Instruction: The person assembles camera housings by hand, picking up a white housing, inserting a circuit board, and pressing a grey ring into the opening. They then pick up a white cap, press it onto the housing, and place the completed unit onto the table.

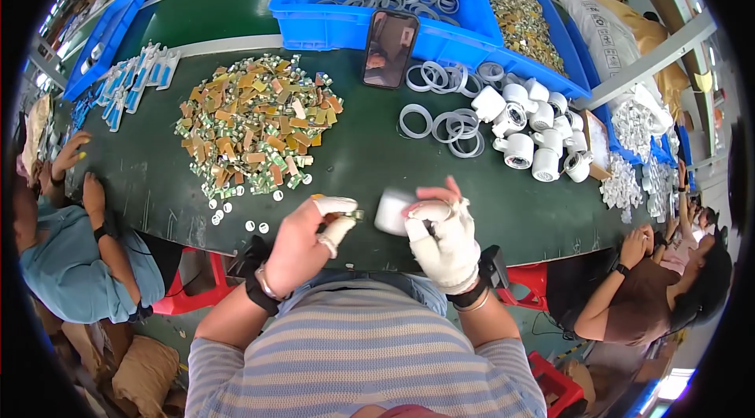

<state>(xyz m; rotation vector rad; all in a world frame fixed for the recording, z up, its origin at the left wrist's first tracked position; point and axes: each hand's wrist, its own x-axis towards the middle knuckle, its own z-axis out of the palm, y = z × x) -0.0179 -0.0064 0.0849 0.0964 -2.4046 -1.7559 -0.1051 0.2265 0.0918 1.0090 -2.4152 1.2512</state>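
Near the front edge of the green table, my left hand (297, 237) wears white coverings on the thumb and a finger. It pinches a small green circuit board (359, 215). My right hand (447, 243), in a white glove with some fingertips bare, grips a white plastic housing (391, 211) that is smeared by motion. The two held things are close but apart. Beyond my left hand lies a big heap of small green and orange circuit boards (255, 123). Past my right hand stand several white round housings (519, 149), beside translucent rings (415, 121).
A phone (390, 48) leans against a blue bin (314, 31) of grey rings. Another blue bin holds small boards (515, 13). Blue-and-white parts (141, 76) lie far left, clear plastic parts (621, 194) far right. Small white discs (263, 228) dot the table. People sit at both sides.
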